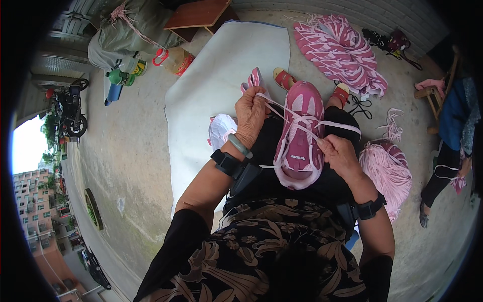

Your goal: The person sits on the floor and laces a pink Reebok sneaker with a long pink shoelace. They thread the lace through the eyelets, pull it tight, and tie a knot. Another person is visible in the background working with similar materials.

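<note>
A pink shoe upper (300,132) lies on my lap, toe pointing away from me. A pale pink lace (336,124) crosses over it. My left hand (250,115) grips one end of the lace at the shoe's left side and pulls it up. My right hand (338,153) pinches the other end at the right side of the shoe. Both wrists carry black straps, and a green bangle sits on the left wrist.
A bundle of pink laces (387,171) lies at my right. A heap of pink shoe uppers (342,53) sits ahead on the concrete. A white sheet (211,90) covers the ground to the left. Bottles (173,60), a sack (126,30), a parked motorbike (70,108); another person (448,151) sits at right.
</note>
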Demonstrator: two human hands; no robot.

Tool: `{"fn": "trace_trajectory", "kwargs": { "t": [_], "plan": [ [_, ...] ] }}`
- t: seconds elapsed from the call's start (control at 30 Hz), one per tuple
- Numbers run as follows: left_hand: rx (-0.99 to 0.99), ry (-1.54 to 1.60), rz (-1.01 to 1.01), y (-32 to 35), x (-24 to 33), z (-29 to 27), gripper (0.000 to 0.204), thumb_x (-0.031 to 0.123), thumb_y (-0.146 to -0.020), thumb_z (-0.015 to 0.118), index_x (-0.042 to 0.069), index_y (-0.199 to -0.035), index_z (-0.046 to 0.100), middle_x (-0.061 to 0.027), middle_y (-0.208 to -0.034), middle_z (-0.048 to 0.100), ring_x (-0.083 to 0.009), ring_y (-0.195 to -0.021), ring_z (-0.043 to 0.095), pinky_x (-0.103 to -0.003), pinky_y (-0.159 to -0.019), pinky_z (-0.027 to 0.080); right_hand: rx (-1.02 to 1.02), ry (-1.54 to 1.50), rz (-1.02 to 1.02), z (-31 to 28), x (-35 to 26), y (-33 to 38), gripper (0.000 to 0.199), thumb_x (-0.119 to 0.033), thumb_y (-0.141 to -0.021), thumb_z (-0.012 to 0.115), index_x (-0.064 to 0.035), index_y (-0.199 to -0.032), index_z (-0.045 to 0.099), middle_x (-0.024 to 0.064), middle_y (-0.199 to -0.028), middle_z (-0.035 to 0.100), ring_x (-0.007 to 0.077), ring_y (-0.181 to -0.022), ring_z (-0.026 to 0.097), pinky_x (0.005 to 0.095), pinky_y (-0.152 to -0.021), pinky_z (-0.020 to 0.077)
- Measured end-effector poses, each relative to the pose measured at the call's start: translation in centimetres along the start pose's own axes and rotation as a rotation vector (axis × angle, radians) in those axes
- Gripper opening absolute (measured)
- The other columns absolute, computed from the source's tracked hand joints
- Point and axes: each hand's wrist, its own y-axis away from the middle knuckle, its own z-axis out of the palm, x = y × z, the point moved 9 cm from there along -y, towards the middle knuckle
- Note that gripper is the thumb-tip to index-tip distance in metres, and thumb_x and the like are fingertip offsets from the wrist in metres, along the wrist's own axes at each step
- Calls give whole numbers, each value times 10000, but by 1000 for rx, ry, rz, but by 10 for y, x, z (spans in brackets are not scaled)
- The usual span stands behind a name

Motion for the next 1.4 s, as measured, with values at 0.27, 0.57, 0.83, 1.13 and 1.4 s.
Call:
{"fn": "trace_trajectory", "kwargs": {
  "t": [0.27,0.57,0.83,1.13,1.4],
  "plan": [
    [-25,39,64,4,5,2,212,240,-932,486,41,-934,561,9,-637,552,-56,-513,522,-179,-445,405,-164,-389,294,9,10,-1,210,-202,-862,599,-15,-769,581,15,-554,496,78,-467,471,265,-435,395],
    [-218,40,266,34,58,43,176,181,-944,465,35,-956,563,0,-732,570,-33,-518,462,-162,-468,380,133,470,-274,-5,-37,7,133,-93,-730,580,-16,-838,596,126,-638,600,251,-553,606,343,-498,476],
    [-199,-297,600,46,76,46,150,165,-906,543,22,-896,589,16,-706,551,-49,-582,444,-182,-525,365,269,574,-367,0,-44,20,208,-65,-679,557,-2,-876,578,93,-611,587,242,-560,614,340,-511,482],
    [-89,43,-104,16,-17,12,190,235,-918,502,68,-890,589,18,-668,553,-61,-436,476,-187,-396,357,431,714,-508,-39,-61,48,224,-34,-678,554,-7,-900,555,65,-558,511,218,-476,541,335,-469,427],
    [-259,-202,96,45,-26,43,128,-16,-851,503,17,-950,576,26,-771,560,-41,-731,495,-183,-681,423,279,-135,110,-119,7,170,81,-40,-871,529,14,-869,588,-23,-586,425,35,-533,351,206,-465,299]
  ]
}}
